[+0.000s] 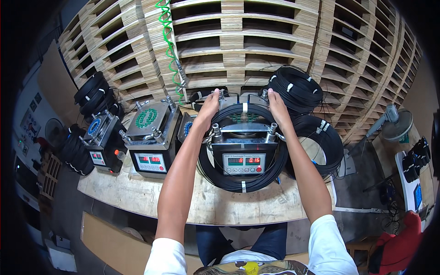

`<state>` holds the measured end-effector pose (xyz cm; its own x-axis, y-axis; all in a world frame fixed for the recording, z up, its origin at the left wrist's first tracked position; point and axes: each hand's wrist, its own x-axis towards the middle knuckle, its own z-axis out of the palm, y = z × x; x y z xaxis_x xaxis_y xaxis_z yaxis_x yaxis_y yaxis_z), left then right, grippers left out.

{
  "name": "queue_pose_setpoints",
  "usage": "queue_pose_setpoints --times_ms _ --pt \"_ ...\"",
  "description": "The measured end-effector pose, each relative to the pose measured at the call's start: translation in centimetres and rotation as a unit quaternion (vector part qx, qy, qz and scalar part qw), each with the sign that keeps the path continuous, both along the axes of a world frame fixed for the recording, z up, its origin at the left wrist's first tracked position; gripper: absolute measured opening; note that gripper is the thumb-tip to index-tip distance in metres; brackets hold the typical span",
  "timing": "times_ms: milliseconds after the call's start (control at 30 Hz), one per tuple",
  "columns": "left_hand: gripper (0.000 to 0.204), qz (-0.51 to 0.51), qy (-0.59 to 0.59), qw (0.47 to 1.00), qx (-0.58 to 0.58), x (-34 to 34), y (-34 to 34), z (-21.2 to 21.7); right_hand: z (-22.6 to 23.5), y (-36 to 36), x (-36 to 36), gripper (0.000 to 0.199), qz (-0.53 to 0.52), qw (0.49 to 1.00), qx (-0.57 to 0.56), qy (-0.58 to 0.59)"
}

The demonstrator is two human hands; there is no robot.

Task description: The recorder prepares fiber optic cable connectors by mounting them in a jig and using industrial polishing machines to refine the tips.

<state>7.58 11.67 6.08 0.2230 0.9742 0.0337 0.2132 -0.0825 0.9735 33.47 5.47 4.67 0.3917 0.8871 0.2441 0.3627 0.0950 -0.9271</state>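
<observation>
A polishing machine [245, 163] with a red-digit display stands in front of me, a coil of black cable [243, 185] tied with white tape looped around its body. My left hand [210, 109] closes around the clamp handle at its far left corner, thumb beside the metal knob [222, 93]. At the far right corner my right hand [277, 108] closes the same way by another knob [265, 94]. Most fingers of both hands are hidden. Between my forearms sits the metal plate with a green ring of connectors [244, 118], partly covered by the coil. Near-side knobs [273, 127] stand upright.
Left on the wooden bench [133, 197] are a second polishing machine [149, 161] and a third [97, 157], beside a small orange-capped bottle [120, 154]. Black cable coils [295, 87] lie at back right. Stacked pallets [256, 43] and a green coiled hose [170, 41] rise behind; a fan [397, 124] stands right.
</observation>
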Motion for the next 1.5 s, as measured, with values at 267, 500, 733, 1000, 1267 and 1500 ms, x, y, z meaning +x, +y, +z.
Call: queue_pose_setpoints --times_ms 267,500,733,1000,1267,1500 --pt "0.089 0.054 -0.037 0.996 -0.069 0.6 -1.8 1.9 0.0 0.1 0.5 0.066 0.006 0.999 0.013 -0.029" --pt "0.091 0.095 -0.081 0.992 -0.027 0.1 -2.3 1.8 1.3 -1.5 -0.9 0.068 0.045 0.992 0.026 0.116" --pt "0.107 0.009 -0.061 0.99 -0.124 0.3 -3.1 2.8 1.6 -1.9 -0.3 0.072 0.002 0.994 0.0 0.107" --pt "0.105 0.036 -0.055 0.99 -0.124 0.0 -2.3 2.2 1.5 -1.6 0.0 0.079 0.007 0.996 -0.038 0.083" --pt "0.09 0.046 -0.114 0.983 -0.137 -0.4 -2.3 2.2 2.3 -2.6 -1.3 0.076 0.008 0.984 -0.003 0.18" --pt "0.093 0.026 -0.053 0.99 -0.125 -0.5 -1.1 1.1 1.6 -1.6 -0.6 0.068 -0.009 0.991 0.025 0.131"
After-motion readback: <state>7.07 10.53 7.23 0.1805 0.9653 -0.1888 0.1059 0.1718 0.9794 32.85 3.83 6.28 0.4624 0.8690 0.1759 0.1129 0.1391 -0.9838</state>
